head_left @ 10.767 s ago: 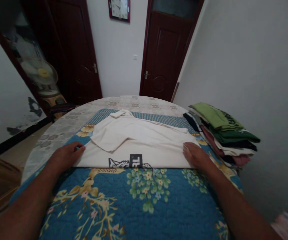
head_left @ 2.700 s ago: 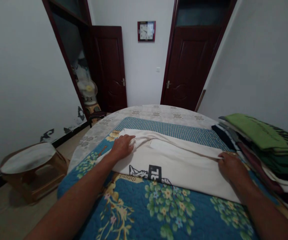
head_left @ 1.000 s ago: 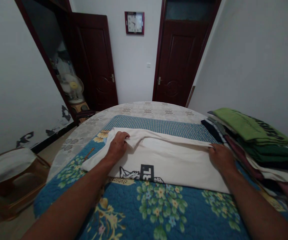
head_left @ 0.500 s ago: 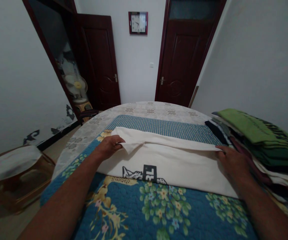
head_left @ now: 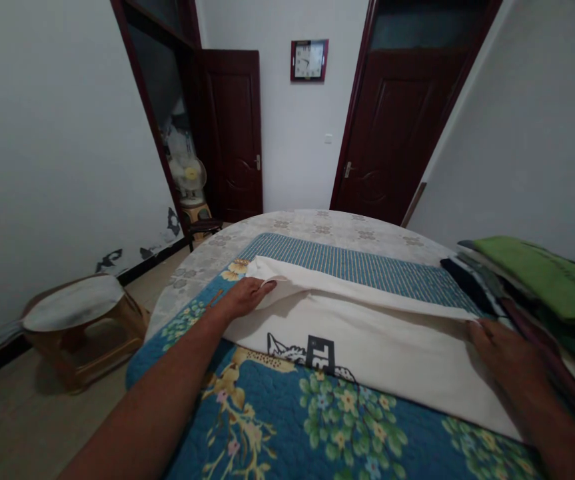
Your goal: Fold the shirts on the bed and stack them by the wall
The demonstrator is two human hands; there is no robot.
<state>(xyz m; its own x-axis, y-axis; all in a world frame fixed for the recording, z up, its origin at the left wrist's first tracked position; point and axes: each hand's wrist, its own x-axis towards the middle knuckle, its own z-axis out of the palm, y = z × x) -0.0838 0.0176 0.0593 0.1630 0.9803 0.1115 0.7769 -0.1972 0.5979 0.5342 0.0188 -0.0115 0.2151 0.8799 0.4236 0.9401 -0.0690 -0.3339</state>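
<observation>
A white cloth garment (head_left: 397, 343) with a black print lies folded in a long strip on the blue floral quilted mat (head_left: 267, 413). Its upper layer is slightly raised along the far side. My left hand (head_left: 247, 295) pinches the fabric near the strip's left end. At the right end, my right hand (head_left: 504, 347) grips the same raised layer between thumb and fingers. Between the two hands the edge runs fairly straight, with a small fold by my left hand.
Folded clothes, a green one (head_left: 542, 270) on top, are stacked at the table's right side. The round table (head_left: 202, 257) has a patterned cover. A stool (head_left: 77, 303) stands on the floor at left.
The view has turned left, so the scene sits further right. Both hands still hold the cloth; the flap by my left hand is now less folded down.
</observation>
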